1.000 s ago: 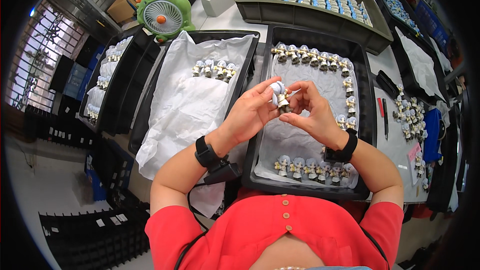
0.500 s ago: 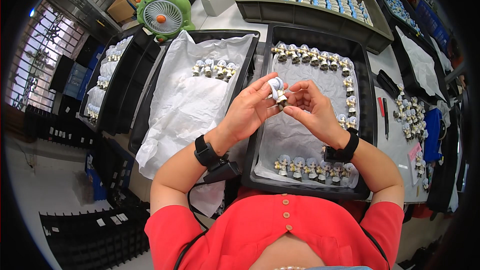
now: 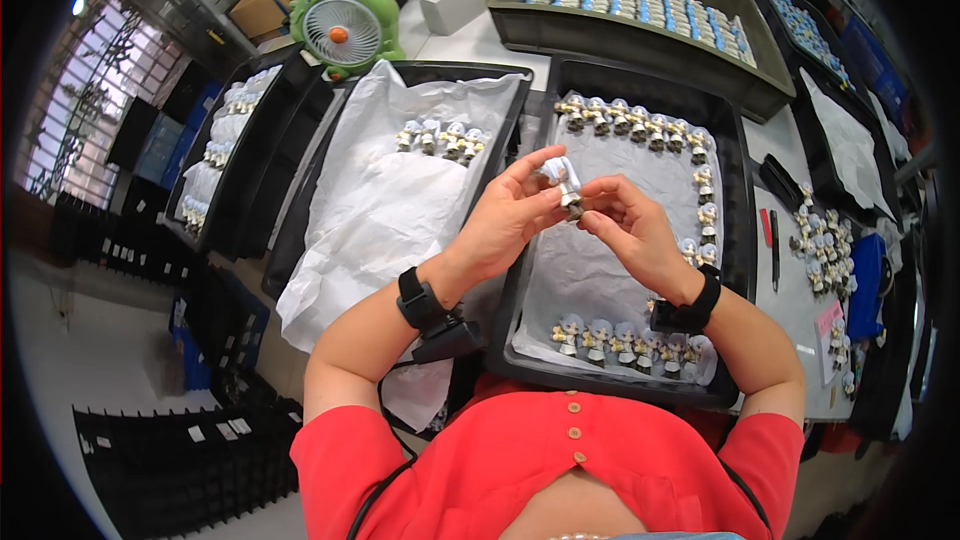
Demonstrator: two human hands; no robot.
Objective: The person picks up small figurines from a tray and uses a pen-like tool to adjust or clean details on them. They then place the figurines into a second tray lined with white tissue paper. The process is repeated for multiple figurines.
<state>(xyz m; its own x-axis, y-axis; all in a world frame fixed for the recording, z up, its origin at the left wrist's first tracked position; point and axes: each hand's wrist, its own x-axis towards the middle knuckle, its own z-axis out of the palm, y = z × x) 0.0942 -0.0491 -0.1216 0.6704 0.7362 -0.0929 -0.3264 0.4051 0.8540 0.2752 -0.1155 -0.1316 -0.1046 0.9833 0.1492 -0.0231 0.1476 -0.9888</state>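
A small painted figurine [image 3: 562, 178] with pale hair, a white outfit and a dark lower part is pinched at its upper part by the thumb and fingers of my left hand [image 3: 500, 215]. My right hand [image 3: 640, 240] closes thumb and fingertips at the dark lower end of the same figurine. Both hands are above a black tray [image 3: 742, 230] lined with white paper. Rows of similar figurines [image 3: 625, 345] line its far, right and near sides. My right wrist and hand hide part of the right row.
At left, a paper-lined tray [image 3: 345, 210] bears several figurines. Behind stand a green fan [image 3: 345, 25], a tape dispenser [image 3: 455, 8] and an olive bin [image 3: 640, 50] of blue-and-white pieces. Pens [image 3: 774, 250] and piled figurines [image 3: 825, 245] lie on the right.
The figurine has turned between my fingers, from its hair side toward a more upright pose with more of its white outfit showing. The surroundings have shifted slightly right and down in view.
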